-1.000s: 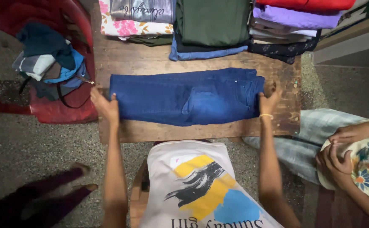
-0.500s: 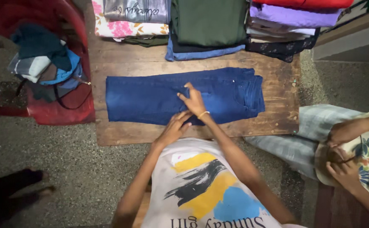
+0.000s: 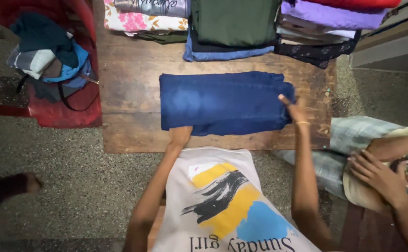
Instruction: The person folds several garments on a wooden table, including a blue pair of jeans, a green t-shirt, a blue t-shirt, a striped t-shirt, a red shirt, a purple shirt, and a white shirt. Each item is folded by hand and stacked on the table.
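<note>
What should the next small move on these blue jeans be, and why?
Probably fold the jeans over once more. They lie flat on the wooden table, still wider than the folded stacks behind. The left hand touches the near edge and the right hand rests at the right end, both placed to lift one end across.

folded clothes stacks along the wooden table's far edge, red chair with bundled garments
</note>
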